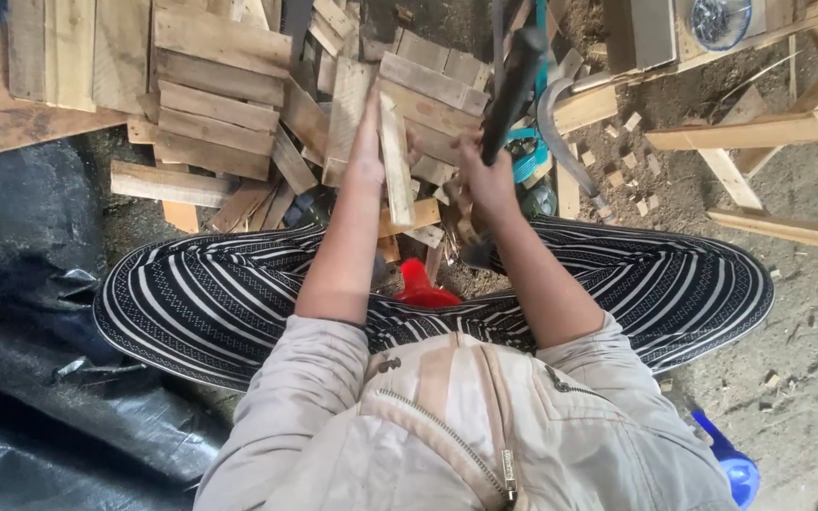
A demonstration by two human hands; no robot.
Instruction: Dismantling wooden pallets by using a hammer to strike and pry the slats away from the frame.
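My left hand [367,156] lies flat and nearly straight against the left face of a short pale wooden slat [395,161], fingers stretched up along it rather than curled round it, so the hand steadies the slat more than it clamps it. The slat stands on end, almost upright, just ahead of my knees and in the middle of the scene. My right hand [485,180] is closed in a fist around the dark handle of a hammer-like tool [511,90], which rises up and slightly to the right from my grip; I cannot make out its head clearly. The two hands sit near each other with the slat between them.

Beyond the slat, on the far side, lies a loose heap of short wooden boards [215,104], crowding the room ahead. A curved metal sickle blade [560,142] rests just right of my right hand, beside a teal strap [527,156]. Farther right stand pale timber frame pieces [759,132] on dusty ground scattered with chips. A red plastic object [418,284] shows between my striped trouser legs [201,293], close under the slat. To the left, black plastic sheeting [30,360] covers the ground; the open room lies at the near right, on the bare floor.
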